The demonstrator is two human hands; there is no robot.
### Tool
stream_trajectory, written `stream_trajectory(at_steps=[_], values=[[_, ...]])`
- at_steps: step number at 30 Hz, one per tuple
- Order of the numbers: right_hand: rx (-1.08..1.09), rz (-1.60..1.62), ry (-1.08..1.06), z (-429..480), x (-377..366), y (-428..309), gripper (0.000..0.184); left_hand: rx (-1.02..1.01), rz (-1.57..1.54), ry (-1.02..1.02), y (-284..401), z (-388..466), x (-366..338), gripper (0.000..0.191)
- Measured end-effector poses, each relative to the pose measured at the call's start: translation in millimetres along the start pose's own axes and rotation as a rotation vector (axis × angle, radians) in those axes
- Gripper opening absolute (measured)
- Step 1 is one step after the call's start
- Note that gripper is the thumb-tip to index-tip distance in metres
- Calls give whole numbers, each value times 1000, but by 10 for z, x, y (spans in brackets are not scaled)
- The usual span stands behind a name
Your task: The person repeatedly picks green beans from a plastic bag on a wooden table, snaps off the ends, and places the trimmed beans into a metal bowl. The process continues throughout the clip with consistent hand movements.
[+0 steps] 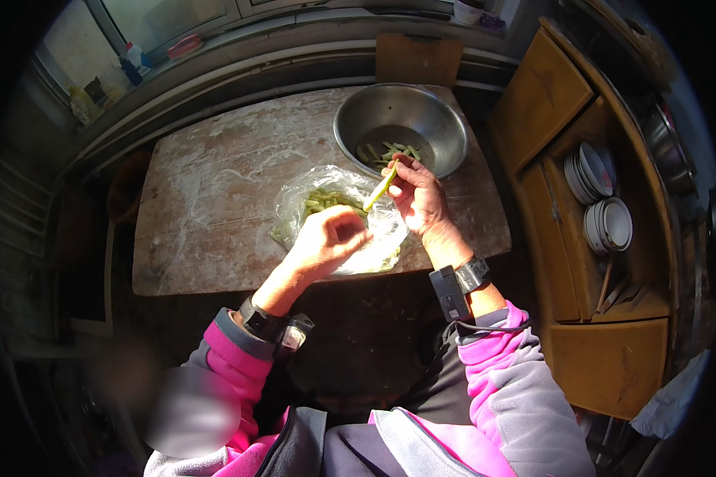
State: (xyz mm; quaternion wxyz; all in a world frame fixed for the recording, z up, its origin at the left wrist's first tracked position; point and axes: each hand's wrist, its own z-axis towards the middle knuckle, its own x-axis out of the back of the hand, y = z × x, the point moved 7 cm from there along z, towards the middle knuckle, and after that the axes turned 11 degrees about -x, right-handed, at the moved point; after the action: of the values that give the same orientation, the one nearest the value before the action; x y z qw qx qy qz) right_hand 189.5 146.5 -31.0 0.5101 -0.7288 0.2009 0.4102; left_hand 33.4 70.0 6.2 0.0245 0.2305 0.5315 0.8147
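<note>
Between the thumb and fingers of my right hand (pixel 420 197) is a long pale-green bean pod (pixel 380 188), slanting down to the left. My left hand (pixel 328 238) has its fingers curled over a clear plastic bag (pixel 295 194), just below the pod's lower end. Whether anything small sits between those fingertips cannot be made out. Inside the open bag lie more green pods (pixel 328 201), partly hidden by my left hand. Beyond my right hand stands a wide stainless steel basin (pixel 358 113) with several short green pieces (pixel 403 149) at its bottom.
Bag and basin rest on a worn wooden table (pixel 215 197) with whitish smears. At the right, a wooden cabinet (pixel 608 358) holds stacked bowls (pixel 608 223) and plates (pixel 586 173). Pipes (pixel 262 56) run below the windowsill behind the table. A wooden board (pixel 417 59) stands at the far edge.
</note>
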Motion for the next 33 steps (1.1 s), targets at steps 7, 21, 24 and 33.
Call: stream_trajectory(at_steps=[7, 21, 24, 33], values=[[-37, -42, -95, -62, -182, 60, 14, 240, -456, 174, -312, 11, 8, 36], [88, -1203, 71, -153, -358, 128, 19, 63, 66, 312, -311, -3, 260, 15], [193, -1305, 54, -169, -375, 158, 20, -18, 186, 336, -243, 1, 283, 14], [413, -1509, -47, -248, -483, 178, 16, 122, 28, 294, -313, -13, 177, 16]])
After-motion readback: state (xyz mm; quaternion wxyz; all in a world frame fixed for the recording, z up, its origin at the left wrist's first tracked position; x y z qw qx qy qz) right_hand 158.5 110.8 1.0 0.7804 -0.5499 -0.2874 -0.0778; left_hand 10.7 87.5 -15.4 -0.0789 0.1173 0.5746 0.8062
